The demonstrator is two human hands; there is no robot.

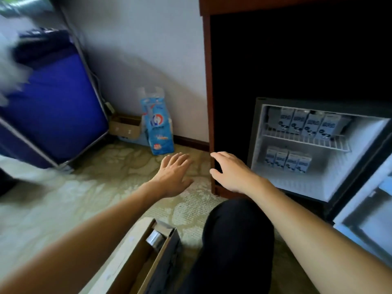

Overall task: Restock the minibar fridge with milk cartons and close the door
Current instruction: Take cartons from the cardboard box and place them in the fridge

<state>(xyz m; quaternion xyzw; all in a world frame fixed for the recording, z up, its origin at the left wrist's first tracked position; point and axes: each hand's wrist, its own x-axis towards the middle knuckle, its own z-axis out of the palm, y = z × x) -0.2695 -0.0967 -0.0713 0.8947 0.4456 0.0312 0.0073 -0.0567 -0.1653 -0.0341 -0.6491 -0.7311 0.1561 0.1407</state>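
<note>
Our left hand (172,174) & right hand (230,171) hovered wide & empty just left of the fridge (307,185), w/ milk cartons (305,124) in rows inside, so we judged best: reach right, push the open door (364,219) flat-palmed till sealed.

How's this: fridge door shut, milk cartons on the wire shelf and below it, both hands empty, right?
No: the head view shows the fridge door open. Milk cartons do stand on the wire shelf and below it; left hand and right hand are empty.
</note>
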